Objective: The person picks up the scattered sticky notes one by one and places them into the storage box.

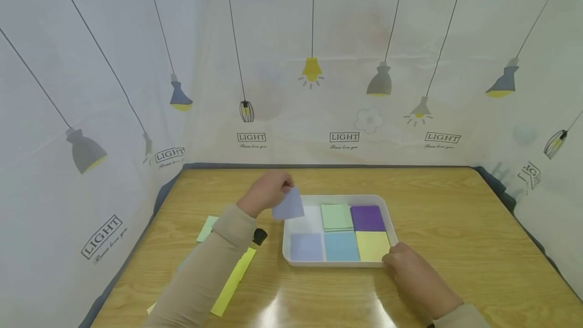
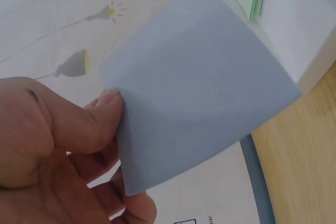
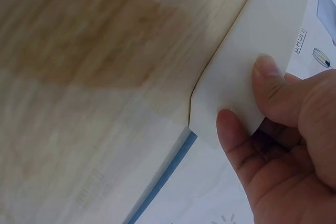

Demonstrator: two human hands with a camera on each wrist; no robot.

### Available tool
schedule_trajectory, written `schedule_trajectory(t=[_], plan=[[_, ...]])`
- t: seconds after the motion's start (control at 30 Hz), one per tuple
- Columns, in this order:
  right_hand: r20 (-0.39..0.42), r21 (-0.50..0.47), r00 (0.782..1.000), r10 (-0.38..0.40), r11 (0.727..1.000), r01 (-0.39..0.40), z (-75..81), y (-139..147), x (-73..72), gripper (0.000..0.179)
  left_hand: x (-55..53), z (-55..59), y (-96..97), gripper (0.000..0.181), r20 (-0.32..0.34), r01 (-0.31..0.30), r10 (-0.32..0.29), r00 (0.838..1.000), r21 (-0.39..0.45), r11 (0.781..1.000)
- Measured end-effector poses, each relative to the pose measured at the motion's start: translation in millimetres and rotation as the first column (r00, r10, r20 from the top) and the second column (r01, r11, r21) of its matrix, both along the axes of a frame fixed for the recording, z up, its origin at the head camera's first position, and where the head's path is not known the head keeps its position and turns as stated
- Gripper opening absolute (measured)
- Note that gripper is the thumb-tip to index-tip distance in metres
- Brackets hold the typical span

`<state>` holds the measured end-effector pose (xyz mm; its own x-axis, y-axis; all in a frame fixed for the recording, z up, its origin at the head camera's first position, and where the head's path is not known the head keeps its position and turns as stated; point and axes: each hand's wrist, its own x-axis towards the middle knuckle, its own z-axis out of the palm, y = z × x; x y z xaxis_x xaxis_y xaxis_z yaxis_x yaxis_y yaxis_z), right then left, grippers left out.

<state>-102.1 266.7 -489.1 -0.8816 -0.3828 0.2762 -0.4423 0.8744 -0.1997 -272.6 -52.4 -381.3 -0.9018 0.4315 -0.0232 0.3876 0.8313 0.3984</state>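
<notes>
My left hand (image 1: 269,191) pinches a square lavender-blue paper note (image 1: 289,205) by one edge, above the left rim of a white tray (image 1: 337,264). In the left wrist view the thumb presses on the note (image 2: 205,93) near its edge, with fingers behind it. The right hand (image 1: 412,272) holds the tray's near right corner; up close, thumb and a fingertip press on the white wall (image 3: 247,40). Inside the tray lie a lavender note (image 1: 306,247), a blue one (image 1: 341,246), a yellow one (image 1: 372,245), a pale green stack (image 1: 337,217) and a purple note (image 1: 367,217).
Left of the tray, a long yellow paper strip (image 1: 233,282), a pale green note (image 1: 207,228) and a small black object (image 1: 260,237) lie on the wooden table (image 1: 446,211), partly behind the left sleeve. A white curtain (image 1: 287,24) printed with lamps surrounds the table.
</notes>
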Motion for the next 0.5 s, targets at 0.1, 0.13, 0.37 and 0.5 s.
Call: schedule_trajectory(t=[0.1,0.13,0.37,0.5], plan=[[-0.021,-0.011,1.000,0.010,1.000,-0.010,-1.6,1,-0.1,0.017,0.7,0.0,3.7,0.016,0.016,0.018,-0.018,1.000,-0.013,1.000],[-0.029,-0.018,0.999,0.014,1.000,-0.015,-2.0,1,0.1,0.018,1.1,0.8,4.8,0.016,0.027,0.024,-0.023,0.999,-0.013,1.000],[-0.053,-0.016,0.998,0.025,1.000,-0.026,-3.0,2,-0.2,0.021,0.2,-1.2,13.7,0.015,0.096,0.080,-0.078,0.992,-0.013,0.997],[-0.046,-0.020,0.999,0.018,1.000,-0.019,-3.4,3,0.0,0.019,0.0,-7.1,18.2,0.015,0.109,0.120,-0.117,0.987,-0.017,0.993]])
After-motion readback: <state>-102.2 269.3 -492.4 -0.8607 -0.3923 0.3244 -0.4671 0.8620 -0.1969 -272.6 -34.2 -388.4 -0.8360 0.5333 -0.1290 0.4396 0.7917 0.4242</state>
